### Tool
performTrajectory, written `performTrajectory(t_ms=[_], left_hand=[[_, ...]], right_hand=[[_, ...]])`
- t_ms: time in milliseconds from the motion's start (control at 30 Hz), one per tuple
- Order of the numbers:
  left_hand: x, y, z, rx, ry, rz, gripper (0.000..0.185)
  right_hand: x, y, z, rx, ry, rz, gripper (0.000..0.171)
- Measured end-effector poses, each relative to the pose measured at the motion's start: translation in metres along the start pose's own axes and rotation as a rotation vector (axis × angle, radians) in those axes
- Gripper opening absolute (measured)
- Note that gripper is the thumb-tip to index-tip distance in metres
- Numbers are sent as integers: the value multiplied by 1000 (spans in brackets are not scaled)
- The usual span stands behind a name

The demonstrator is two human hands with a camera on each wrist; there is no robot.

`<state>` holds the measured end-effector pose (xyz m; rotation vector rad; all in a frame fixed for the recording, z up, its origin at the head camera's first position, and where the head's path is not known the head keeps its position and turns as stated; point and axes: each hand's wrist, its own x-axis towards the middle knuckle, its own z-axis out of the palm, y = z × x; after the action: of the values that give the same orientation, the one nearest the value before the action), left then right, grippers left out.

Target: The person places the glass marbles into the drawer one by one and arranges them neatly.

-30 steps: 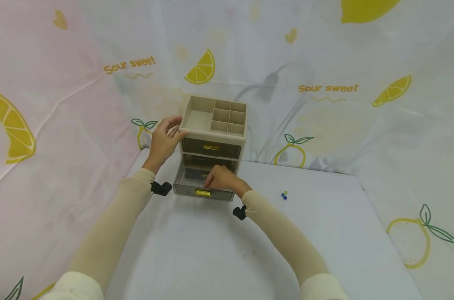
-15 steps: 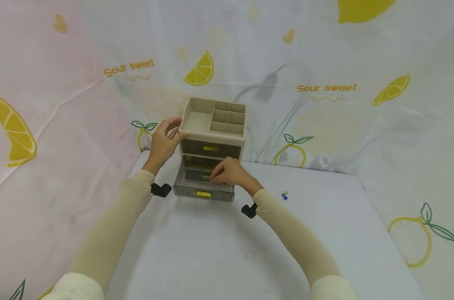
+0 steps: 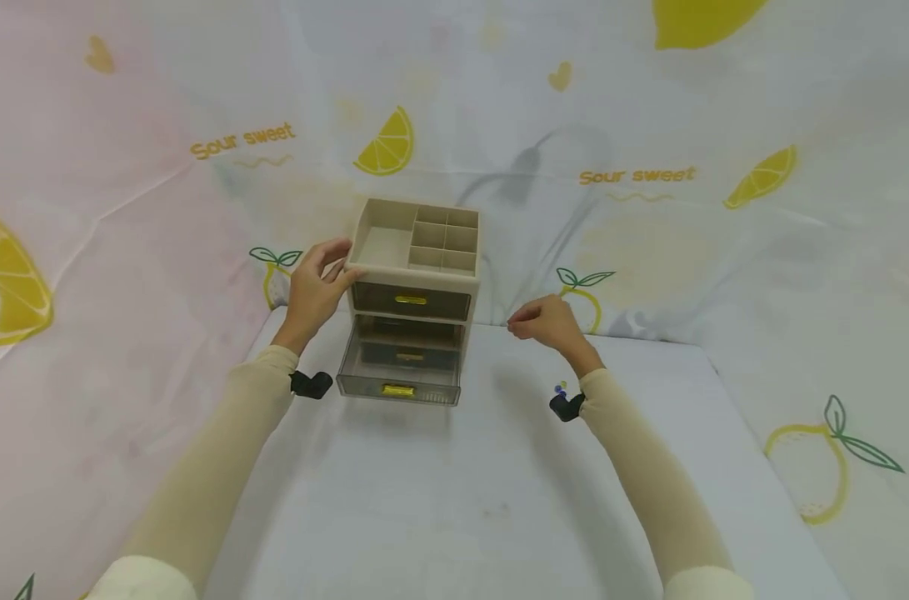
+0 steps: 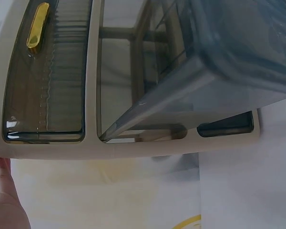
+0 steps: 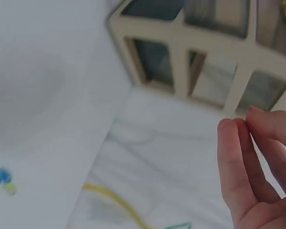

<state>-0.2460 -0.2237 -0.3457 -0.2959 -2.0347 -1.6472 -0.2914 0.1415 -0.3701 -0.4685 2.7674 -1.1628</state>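
Observation:
A beige desktop drawer organizer (image 3: 417,271) stands near the back of the table; its middle drawer (image 3: 399,387), smoky and clear with a gold handle, is pulled out. My left hand (image 3: 315,283) holds the organizer's upper left corner, thumb over the front rim and fingers along the side; only part of that hand shows in the left wrist view. Apart from the organizer, to its right, my right hand (image 3: 546,323) hovers with thumb and fingertips close together and nothing visible between them. Small beads (image 5: 1,179), blue and yellow-green, lie on the table below that hand.
The white table (image 3: 454,500) meets a lemon-printed cloth (image 3: 514,108) behind the organizer. The organizer's top tray is split into several compartments. Its top drawer (image 3: 411,301) is closed. The black wrist mount (image 3: 566,407) partly overlaps the beads in the head view.
My right hand has lifted out of the pulled-out drawer and moved right, past the organizer's side. The left hand keeps its place at the corner. The head view has shifted slightly.

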Motion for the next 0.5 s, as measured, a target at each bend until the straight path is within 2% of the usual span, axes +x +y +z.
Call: performTrajectory(t_ms=[200, 333, 500], left_hand=[[-1, -1, -4, 3, 0, 3, 50], [0, -1, -3, 4, 4, 9, 49], [0, 0, -1, 21, 3, 8, 49]], right_hand=[[-10, 39, -14, -77, 124, 46, 18], [-16, 66, -13, -98, 183, 86, 18], [-23, 98, -3, -142, 217, 134, 18]])
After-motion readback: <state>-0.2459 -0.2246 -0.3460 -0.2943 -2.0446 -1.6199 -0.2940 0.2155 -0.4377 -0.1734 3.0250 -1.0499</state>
